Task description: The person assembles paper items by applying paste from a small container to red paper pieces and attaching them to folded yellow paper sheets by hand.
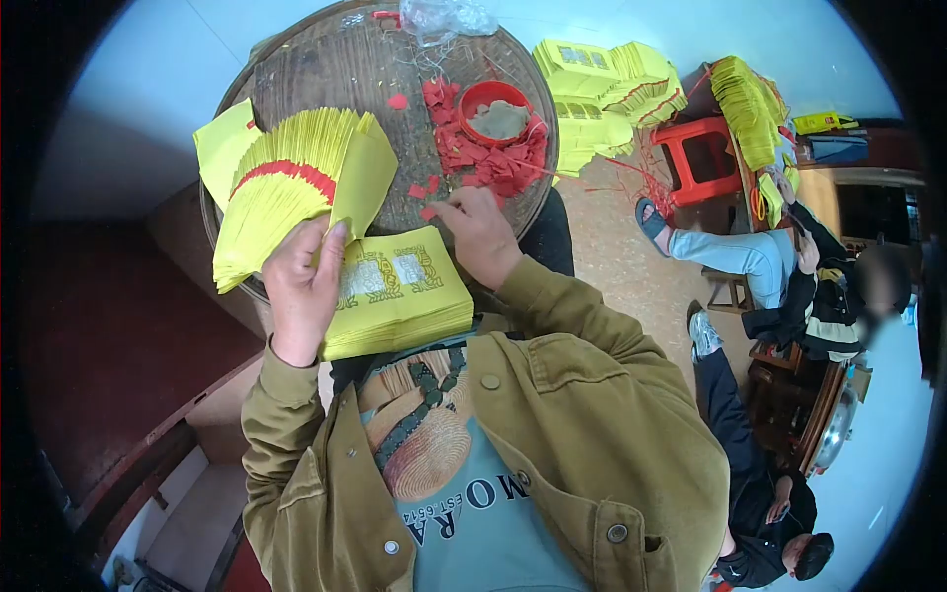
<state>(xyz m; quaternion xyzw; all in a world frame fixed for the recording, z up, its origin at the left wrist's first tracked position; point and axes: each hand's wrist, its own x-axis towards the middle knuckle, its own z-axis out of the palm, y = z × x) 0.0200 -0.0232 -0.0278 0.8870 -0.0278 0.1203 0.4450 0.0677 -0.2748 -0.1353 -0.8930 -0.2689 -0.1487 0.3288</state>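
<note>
My left hand (304, 281) is closed on the lower end of a fanned stack of yellow paper sheets (296, 138), thumb on top. A band of red paper pieces (286, 176) runs across the fan. My right hand (480, 232) is pinched at the table's edge, with a small red paper square (427, 212) at its fingertips. Below both hands, a thick stack of yellow printed paper (414, 306) with dark patterns and silvery patches lies at my lap. Part of the fan's lower edge is hidden by my left hand.
The round wooden table (326, 74) bears a red bowl (483, 91) of greyish paste, scattered red squares (508, 170) and a clear plastic bag (446, 18). Yellow paper bundles (592, 84) lie right of it, near a red stool (691, 176). Two people sit at the right.
</note>
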